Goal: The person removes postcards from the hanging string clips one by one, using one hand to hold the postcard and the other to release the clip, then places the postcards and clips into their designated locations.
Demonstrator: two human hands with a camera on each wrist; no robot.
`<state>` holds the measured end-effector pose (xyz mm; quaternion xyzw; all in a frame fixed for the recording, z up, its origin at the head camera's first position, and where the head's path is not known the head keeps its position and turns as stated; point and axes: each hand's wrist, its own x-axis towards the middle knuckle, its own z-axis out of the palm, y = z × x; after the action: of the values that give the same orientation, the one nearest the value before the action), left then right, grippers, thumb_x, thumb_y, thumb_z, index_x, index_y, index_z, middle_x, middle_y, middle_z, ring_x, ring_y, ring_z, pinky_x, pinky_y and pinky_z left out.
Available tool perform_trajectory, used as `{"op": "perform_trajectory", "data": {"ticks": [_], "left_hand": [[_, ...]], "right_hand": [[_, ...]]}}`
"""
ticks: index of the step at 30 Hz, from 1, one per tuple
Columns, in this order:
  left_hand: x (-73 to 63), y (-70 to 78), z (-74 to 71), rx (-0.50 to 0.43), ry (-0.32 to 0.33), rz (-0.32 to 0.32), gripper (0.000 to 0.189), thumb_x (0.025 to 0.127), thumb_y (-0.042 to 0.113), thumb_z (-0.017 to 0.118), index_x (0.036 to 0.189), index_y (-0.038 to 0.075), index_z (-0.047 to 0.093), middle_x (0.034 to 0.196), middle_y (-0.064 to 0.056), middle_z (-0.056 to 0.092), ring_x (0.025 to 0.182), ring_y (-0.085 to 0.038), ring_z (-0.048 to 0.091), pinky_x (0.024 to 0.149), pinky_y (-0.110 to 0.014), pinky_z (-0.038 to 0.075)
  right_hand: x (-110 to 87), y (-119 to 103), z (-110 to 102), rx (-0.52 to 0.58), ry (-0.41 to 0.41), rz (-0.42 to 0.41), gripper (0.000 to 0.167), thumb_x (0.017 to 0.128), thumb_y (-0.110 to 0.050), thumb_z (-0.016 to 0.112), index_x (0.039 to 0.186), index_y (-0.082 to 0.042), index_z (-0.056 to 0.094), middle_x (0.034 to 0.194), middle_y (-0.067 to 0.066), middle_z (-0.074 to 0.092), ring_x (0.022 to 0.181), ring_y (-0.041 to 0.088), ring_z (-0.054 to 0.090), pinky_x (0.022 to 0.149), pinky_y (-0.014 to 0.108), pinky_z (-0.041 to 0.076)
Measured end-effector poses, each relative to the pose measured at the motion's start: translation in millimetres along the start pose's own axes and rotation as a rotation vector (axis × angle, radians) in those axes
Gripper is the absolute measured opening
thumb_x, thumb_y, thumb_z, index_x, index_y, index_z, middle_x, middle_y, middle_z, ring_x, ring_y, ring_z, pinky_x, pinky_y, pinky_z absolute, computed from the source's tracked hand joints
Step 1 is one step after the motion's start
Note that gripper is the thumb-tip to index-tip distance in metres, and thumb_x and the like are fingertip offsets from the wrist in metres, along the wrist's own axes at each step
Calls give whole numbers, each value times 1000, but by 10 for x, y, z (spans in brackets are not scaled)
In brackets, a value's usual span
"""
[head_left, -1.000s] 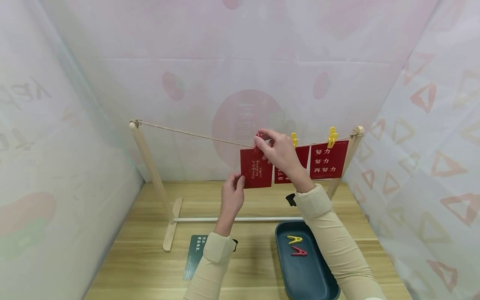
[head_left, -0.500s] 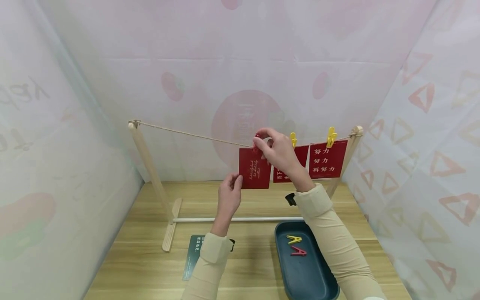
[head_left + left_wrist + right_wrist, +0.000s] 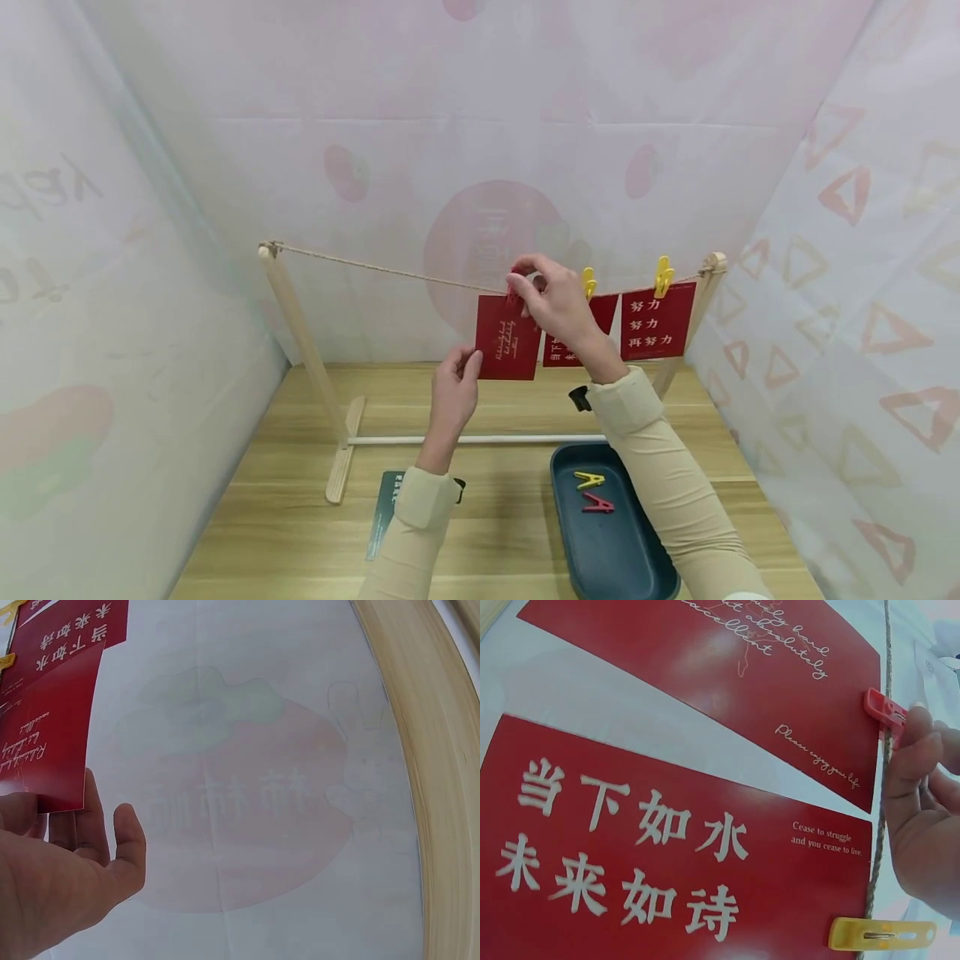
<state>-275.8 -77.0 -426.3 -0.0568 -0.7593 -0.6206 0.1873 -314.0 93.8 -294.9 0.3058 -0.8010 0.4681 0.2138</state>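
So the dark blue rectangular tray with rounded corners (image 3: 618, 554) on the wood-grain table (image 3: 510, 537) has two bits in it, both towards the far end: a small yellow plastic clip (image 3: 589, 480) and, a touch nearer, a small red plastic clip (image 3: 598, 502). The beige right sleeve (image 3: 675, 475) blocks part of the tray's right side, so no idea about that bit. Above the table, the left hand (image 3: 455, 396) has a flat red card with white script (image 3: 506, 346) pinched at its lower left corner, thumb in front, fingers behind. The right hand (image 3: 562, 308) has thumb and fingertips closed on another red plastic clip (image 3: 885, 710), which sits over the thin tan twine (image 3: 382, 268) at the card's top edge. That card is up at the twine, just left of a red card with white characters (image 3: 679, 862), which hangs by a yellow plastic clip (image 3: 881, 934), and a dark green card (image 3: 384, 512) lies left of the tray, partly hidden by the left sleeve (image 3: 408, 542)
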Motion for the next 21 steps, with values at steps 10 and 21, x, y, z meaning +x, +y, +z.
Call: {"op": "perform_trajectory", "data": {"ticks": [10, 21], "left_hand": [[-8, 29, -28, -20, -16, 22, 19, 100, 18, 57, 105, 3, 66, 99, -15, 70, 85, -17, 64, 70, -20, 49], [-6, 33, -51, -21, -21, 6, 20, 100, 21, 57, 109, 7, 68, 102, -13, 71, 91, -23, 66, 73, -20, 48]], "right_hand": [[19, -29, -27, 10, 49, -49, 18, 97, -16, 60, 103, 1, 64, 86, 14, 67, 56, 21, 60, 51, 20, 48], [48, -103, -36, 33, 179, -60, 12, 94, 0, 60, 99, 10, 63, 83, 26, 67, 55, 34, 57, 52, 14, 44]]}}
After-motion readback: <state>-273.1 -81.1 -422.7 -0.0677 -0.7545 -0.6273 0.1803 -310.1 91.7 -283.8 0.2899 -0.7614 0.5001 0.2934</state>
